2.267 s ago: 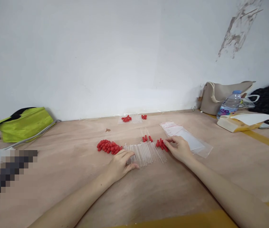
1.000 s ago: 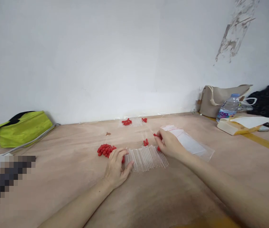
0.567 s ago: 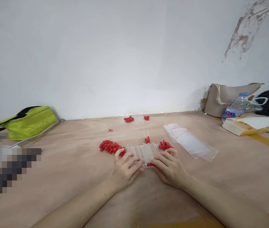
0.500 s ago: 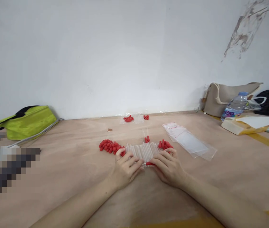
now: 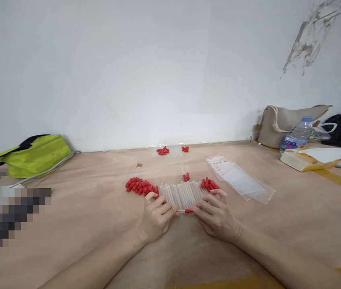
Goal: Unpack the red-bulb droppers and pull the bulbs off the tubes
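Note:
A row of clear plastic tubes (image 5: 182,192) lies on the brown tabletop in front of me. Red caps sit in a pile at its left end (image 5: 139,185), a smaller pile at its right end (image 5: 209,184), and a few just behind it (image 5: 185,176). My left hand (image 5: 157,216) and my right hand (image 5: 215,216) meet at the row's near edge. Left fingers pinch the end of a single clear tube (image 5: 180,211). Right fingers pinch a red cap (image 5: 188,211) at that tube's tip.
A stack of clear zip bags (image 5: 239,180) lies to the right of the tubes. A bag with red caps (image 5: 164,151) rests by the wall. A green bag (image 5: 32,154) is at far left. A beige bag (image 5: 287,120), water bottle (image 5: 297,134) and box (image 5: 309,156) are at right.
My right hand left the right-hand caps and came to the near edge of the tubes with a red cap. Both hands now meet there and have drawn slightly toward me.

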Demonstrator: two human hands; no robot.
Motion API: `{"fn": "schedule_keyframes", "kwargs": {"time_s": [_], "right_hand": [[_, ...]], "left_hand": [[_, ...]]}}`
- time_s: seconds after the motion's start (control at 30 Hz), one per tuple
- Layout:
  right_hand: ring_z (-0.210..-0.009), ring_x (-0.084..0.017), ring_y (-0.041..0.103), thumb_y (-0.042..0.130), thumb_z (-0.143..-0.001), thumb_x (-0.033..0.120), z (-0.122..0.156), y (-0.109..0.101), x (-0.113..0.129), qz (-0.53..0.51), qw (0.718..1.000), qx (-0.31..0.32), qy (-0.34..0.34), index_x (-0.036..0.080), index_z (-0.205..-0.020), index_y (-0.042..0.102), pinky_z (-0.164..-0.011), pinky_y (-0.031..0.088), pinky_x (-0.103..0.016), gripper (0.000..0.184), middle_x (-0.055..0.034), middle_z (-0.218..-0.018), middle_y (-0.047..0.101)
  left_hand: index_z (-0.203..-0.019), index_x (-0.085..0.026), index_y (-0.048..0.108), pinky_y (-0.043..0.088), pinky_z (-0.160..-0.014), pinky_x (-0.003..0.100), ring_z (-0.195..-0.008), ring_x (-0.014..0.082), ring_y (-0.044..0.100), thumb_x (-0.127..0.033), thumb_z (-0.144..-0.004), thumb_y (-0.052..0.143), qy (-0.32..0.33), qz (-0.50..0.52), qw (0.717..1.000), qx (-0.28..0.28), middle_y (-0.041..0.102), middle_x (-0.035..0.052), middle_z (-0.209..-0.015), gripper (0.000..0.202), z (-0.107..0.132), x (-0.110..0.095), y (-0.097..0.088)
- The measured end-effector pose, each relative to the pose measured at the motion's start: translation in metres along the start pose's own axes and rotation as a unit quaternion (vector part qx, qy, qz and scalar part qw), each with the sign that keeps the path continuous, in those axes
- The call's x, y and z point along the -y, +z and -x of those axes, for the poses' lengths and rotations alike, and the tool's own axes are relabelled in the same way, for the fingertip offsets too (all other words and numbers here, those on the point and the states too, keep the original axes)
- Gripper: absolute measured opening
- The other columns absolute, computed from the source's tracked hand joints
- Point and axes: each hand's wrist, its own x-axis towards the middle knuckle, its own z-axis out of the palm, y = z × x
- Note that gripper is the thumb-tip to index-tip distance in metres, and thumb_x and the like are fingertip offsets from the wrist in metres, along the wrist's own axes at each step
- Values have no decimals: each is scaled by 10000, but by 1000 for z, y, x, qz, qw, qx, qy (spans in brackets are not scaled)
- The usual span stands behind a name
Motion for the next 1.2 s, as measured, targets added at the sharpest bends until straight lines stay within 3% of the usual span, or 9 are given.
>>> {"fn": "schedule_keyframes", "kwargs": {"time_s": [0.07, 0.17, 0.3, 0.4, 0.5, 0.67, 0.83, 1.2], "right_hand": [[-707, -137, 483, 445, -772, 121, 4, -4, -6, -9, 1000, -6, 17, 212, -839, 605, -817, 264, -396, 195, 6, -674, 584], [-738, -146, 512, 487, -779, 133, 7, -7, -18, -33, 994, -34, 97, 225, -859, 613, -777, 304, -371, 175, 1, -704, 594], [-754, -141, 539, 476, -816, 185, 3, -3, -28, -160, 971, -66, 162, 230, -963, 593, -699, 407, -306, 194, -30, -805, 593], [-754, -143, 549, 479, -815, 238, 2, -2, -40, -213, 940, -85, 252, 217, -977, 570, -680, 449, -288, 187, -42, -844, 588], [-713, -139, 541, 511, -780, 301, 7, -4, -63, -186, 902, -120, 372, 197, -914, 598, -670, 451, -287, 190, -45, -823, 578], [-645, -131, 536, 526, -731, 385, 18, -1, -92, -213, 825, -107, 512, 148, -996, 583, -618, 445, -276, 361, -54, -791, 600], [-597, -123, 512, 580, -670, 440, 17, 2, -90, -206, 820, -56, 531, 161, -834, 607, -544, 395, -240, 325, -36, -739, 613], [-597, -140, 552, 575, -639, 384, 22, 16, -96, -230, 803, 4, 549, 168, -762, 594, -585, 429, -262, 249, -25, -683, 623]], "left_hand": [[-757, -198, 587, 266, -717, 359, -613, 126, 480, -173, -818, 486, -11, -4, 1000, -10, 561, -27, -550, 121, 4, 7, -3], [-787, -191, 585, 316, -713, 342, -628, 126, 495, -160, -813, 499, -59, -5, 998, -36, 588, -13, -621, 95, 13, 23, -5], [-929, -179, 585, 404, -637, 258, -665, 126, 512, -177, -843, 461, -103, 45, 993, -37, 576, 26, -719, 151, 16, 32, 0], [-1113, -170, 522, 450, -657, 248, -736, 136, 524, -148, -862, 377, -121, 73, 990, -10, 542, 64, -830, 291, 13, 29, 9], [-1270, -145, 384, 469, -671, 260, -792, 147, 511, -94, -844, 330, -133, 83, 988, 3, 491, 97, -921, 432, 9, 29, 18], [-1228, -185, 435, 467, -677, 254, -780, 138, 508, -86, -840, 368, -130, 88, 987, -41, 501, 62, -872, 405, 3, 34, 24], [-1089, -173, 508, 473, -740, 275, -828, 154, 550, -99, -834, 422, -113, 70, 989, -64, 573, 62, -894, 278, -1, 32, 26], [-949, -174, 555, 485, -756, 299, -849, 152, 557, -106, -824, 408, -83, 155, 984, 13, 591, 63, -901, 204, -4, 21, 28]]}}
